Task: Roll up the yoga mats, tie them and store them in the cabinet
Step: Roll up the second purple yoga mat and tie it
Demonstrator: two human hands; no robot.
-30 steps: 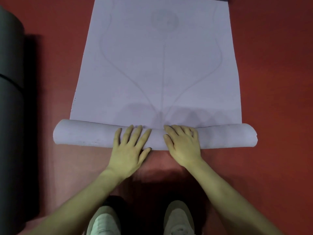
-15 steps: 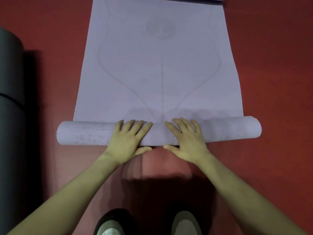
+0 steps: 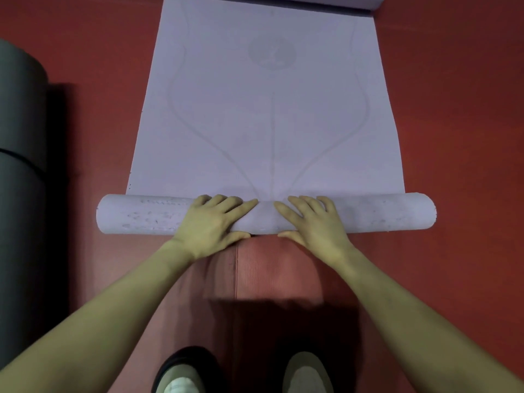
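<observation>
Red floor [image 3: 453, 137] was covered by a lilac yoga mat [image 3: 272, 123] whose rolled part [image 3: 263, 215], lying crosswise, was pressed under the flat, unclenched left hand [image 3: 211, 222] and right hand [image 3: 314, 222], unrolled length stretching ahead.

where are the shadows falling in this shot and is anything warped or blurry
Head view: a dark shadow lies on the red floor between the forearms, another beside the dark rolled mat at left. The wide lens bends the purple mat edges outward. Left hand and right hand look sharp; the mat's printed lines are faint.
</observation>
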